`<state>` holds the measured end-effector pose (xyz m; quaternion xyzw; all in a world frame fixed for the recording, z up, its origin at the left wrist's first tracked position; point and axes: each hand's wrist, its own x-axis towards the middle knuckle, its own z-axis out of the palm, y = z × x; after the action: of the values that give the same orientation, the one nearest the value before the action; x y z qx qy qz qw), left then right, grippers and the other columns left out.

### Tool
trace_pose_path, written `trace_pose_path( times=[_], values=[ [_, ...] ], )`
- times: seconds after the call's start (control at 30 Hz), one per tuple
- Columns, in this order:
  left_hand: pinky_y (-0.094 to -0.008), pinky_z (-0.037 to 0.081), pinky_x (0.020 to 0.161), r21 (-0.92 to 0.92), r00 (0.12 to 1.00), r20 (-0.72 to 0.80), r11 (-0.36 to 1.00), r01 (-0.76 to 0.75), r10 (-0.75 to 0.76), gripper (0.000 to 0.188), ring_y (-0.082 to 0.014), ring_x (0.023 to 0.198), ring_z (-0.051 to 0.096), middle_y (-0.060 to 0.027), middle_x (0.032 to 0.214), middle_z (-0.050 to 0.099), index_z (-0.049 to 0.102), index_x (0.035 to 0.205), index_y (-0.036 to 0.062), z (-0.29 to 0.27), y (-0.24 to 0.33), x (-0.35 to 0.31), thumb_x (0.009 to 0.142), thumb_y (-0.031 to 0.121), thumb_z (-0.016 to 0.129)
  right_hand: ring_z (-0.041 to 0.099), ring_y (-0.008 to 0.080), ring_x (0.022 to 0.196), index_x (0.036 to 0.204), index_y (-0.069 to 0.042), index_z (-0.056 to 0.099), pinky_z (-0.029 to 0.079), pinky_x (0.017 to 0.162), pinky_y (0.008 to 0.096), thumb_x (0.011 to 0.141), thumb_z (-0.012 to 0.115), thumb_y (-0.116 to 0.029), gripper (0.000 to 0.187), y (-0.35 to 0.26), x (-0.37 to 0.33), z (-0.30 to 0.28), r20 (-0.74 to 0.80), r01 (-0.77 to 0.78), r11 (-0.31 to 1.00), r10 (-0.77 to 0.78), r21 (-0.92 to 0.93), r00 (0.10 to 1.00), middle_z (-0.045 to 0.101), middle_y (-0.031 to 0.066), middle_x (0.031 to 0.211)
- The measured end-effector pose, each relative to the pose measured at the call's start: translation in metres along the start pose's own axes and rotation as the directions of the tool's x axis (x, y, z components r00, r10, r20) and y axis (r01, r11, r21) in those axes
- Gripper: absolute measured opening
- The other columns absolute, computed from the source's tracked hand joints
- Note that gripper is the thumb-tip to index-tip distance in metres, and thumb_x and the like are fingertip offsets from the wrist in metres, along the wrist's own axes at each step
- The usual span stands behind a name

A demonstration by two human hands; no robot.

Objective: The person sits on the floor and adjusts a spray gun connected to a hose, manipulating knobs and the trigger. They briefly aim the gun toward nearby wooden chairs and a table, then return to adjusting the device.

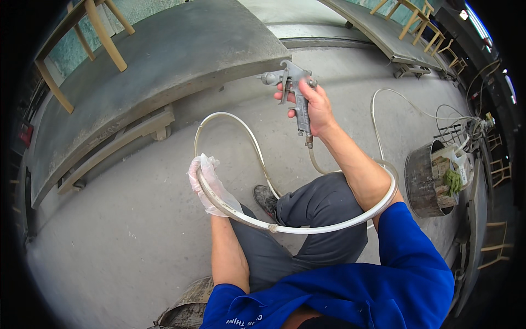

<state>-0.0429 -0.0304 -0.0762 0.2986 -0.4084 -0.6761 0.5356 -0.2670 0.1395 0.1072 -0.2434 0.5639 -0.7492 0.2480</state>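
My right hand (320,112) is closed around the grip of a grey metal spray gun (302,109), held up in front of me with its nozzle toward the left. A hose fitting joins the gun's lower end. My left hand (207,183) wears a thin clear plastic glove and is closed on a whitish hose (323,228). From there the hose sweeps in a wide loop across my lap to my right forearm, and another bend of it rises beyond the glove and drops toward my shoe.
A low grey platform (181,49) at the left bears a wooden chair frame (104,38). Another platform (372,27) with chairs stands far right. A stained drum (422,178) with a green cloth (453,181) sits at the right. More hose (402,94) trails over the floor.
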Motion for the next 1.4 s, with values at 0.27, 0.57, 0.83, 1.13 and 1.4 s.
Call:
trace_pose_path(
  times=[0.27, 0.57, 0.83, 1.13, 1.4],
  values=[
    [-0.0347, 0.062, 0.086, -0.002, 1.0, 0.014, 1.0, 0.014, -0.014, 0.019, -0.0165, 0.091, 0.073, -0.0082, 0.101, 0.075, 0.068, 0.122, 0.0088, -0.0017, -0.0014, 0.0012, 0.106, 0.018, 0.074, 0.074, 0.0239, 0.117, 0.148, -0.007, 0.055, 0.061, 0.064, 0.0303, 0.117, 0.046, -0.037, 0.044, -0.0003, -0.0009, -0.0011, -0.006, 0.0, 1.0, 0.0, 0.029, 1.0, 0.072, 0.0134, 0.131],
    [-0.0357, 0.061, 0.087, -0.004, 1.0, 0.018, 1.0, 0.017, -0.017, 0.023, -0.0183, 0.091, 0.072, -0.0091, 0.104, 0.075, 0.068, 0.125, 0.0099, -0.0037, -0.0041, 0.0024, 0.106, 0.019, 0.075, 0.074, 0.0234, 0.115, 0.146, -0.006, 0.056, 0.061, 0.063, 0.0309, 0.117, 0.047, -0.037, 0.043, -0.0011, -0.0006, -0.0011, -0.015, -0.002, 0.999, 0.003, 0.052, 1.0, 0.072, 0.0122, 0.129],
    [-0.0353, 0.061, 0.088, 0.008, 1.0, 0.019, 1.0, 0.011, -0.012, 0.022, -0.0184, 0.092, 0.073, -0.0093, 0.105, 0.075, 0.068, 0.125, 0.0089, -0.003, -0.0014, 0.0004, 0.106, 0.018, 0.074, 0.075, 0.024, 0.115, 0.145, -0.005, 0.057, 0.062, 0.062, 0.0312, 0.117, 0.047, -0.036, 0.043, -0.0008, 0.0001, -0.0019, -0.024, -0.01, 0.998, 0.011, 0.063, 1.0, 0.073, 0.0125, 0.129],
    [-0.0346, 0.061, 0.086, -0.003, 1.0, 0.018, 1.0, 0.015, -0.015, 0.024, -0.0181, 0.091, 0.073, -0.0099, 0.103, 0.075, 0.066, 0.125, 0.0076, -0.0034, -0.003, 0.002, 0.106, 0.019, 0.074, 0.074, 0.0232, 0.115, 0.145, -0.005, 0.057, 0.061, 0.062, 0.031, 0.117, 0.047, -0.036, 0.043, -0.0006, -0.0004, -0.001, -0.03, -0.014, 0.998, 0.016, 0.068, 0.999, 0.073, 0.0123, 0.128],
    [-0.0336, 0.059, 0.088, 0.018, 1.0, 0.01, 0.999, 0.029, -0.03, 0.023, -0.017, 0.09, 0.071, -0.0092, 0.101, 0.074, 0.065, 0.124, 0.0073, 0.0028, 0.0042, -0.0033, 0.107, 0.021, 0.073, 0.074, 0.022, 0.114, 0.145, -0.006, 0.056, 0.061, 0.063, 0.0306, 0.117, 0.047, -0.038, 0.043, 0.0017, 0.0003, -0.0018, -0.016, -0.011, 0.998, 0.012, 0.064, 1.0, 0.073, 0.0114, 0.127]
  ],
)
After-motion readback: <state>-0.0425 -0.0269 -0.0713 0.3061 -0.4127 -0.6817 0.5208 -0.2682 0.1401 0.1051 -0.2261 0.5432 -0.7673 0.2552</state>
